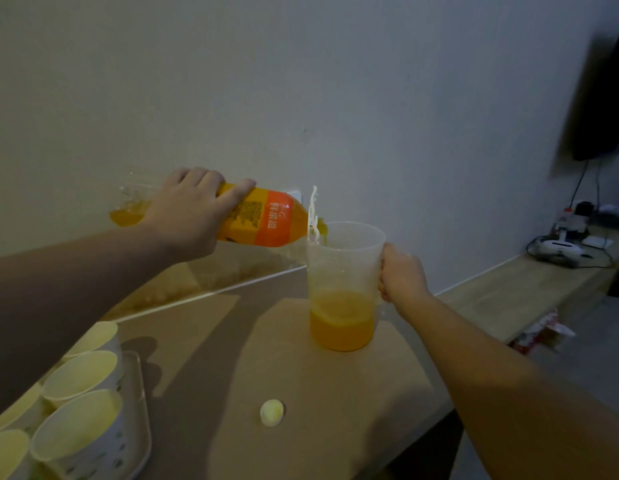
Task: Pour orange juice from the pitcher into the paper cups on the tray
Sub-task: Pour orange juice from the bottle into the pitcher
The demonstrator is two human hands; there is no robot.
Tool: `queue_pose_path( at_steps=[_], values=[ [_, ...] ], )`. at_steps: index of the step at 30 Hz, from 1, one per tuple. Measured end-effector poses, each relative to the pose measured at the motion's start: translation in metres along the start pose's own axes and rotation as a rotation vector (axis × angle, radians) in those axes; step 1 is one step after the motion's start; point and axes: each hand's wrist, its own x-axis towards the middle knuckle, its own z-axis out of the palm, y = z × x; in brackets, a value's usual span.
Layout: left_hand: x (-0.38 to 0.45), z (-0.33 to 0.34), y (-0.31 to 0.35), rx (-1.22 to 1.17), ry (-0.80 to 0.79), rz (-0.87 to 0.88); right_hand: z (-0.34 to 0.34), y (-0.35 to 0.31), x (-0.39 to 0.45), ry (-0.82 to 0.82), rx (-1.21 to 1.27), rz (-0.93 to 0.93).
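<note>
My left hand grips an orange juice bottle tipped on its side, its mouth over the rim of a clear plastic pitcher. The pitcher stands on the table with orange juice filling about its lower third. My right hand holds the pitcher's handle on its right side. Several empty white paper cups stand on a clear tray at the lower left.
The bottle's pale cap lies on the table near the front. A wall rises right behind the table. At the right runs a low wooden shelf with cables and devices, and a dark screen hangs above it.
</note>
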Motion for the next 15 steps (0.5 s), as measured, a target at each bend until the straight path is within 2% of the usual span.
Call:
queue_pose_path(
  at_steps=[15],
  values=[
    [-0.0019, 0.0002, 0.0023, -0.011, -0.023, -0.018, 0.0001, 0.0012, 0.0027, -0.001, -0.042, -0.033]
  ],
)
